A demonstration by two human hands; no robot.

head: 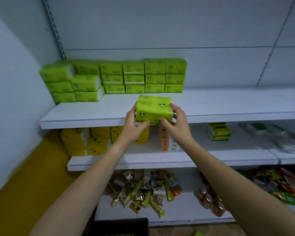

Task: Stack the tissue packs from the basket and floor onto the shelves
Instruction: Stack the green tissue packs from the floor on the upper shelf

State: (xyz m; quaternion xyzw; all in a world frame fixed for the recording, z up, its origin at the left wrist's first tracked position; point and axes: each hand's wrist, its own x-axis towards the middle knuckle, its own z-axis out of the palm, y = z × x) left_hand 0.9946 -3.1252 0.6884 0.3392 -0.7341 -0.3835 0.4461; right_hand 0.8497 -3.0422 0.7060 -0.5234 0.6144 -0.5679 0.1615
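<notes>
A green tissue pack (pixel 153 109) with smiley faces is held between both hands at the front edge of the upper white shelf (pixel 85 114). My left hand (pixel 134 125) grips its left end, thumb under the front. My right hand (pixel 176 122) grips its right end. Behind it, several green tissue packs (pixel 134 77) stand stacked in rows along the shelf's back left. The dark rim of the basket (pixel 119 225) shows at the bottom edge, its contents hidden. A scrap of green (pixel 198 233) lies on the floor at the bottom.
Yellow tissue packs (pixel 85 142) fill the left of the middle shelf, with an orange pack (pixel 164 140) and green boxes (pixel 218 132) further right. Snack packets (pixel 143 189) lie on the bottom shelf. A white wall (pixel 10 99) bounds the left. The upper shelf's right side is bare.
</notes>
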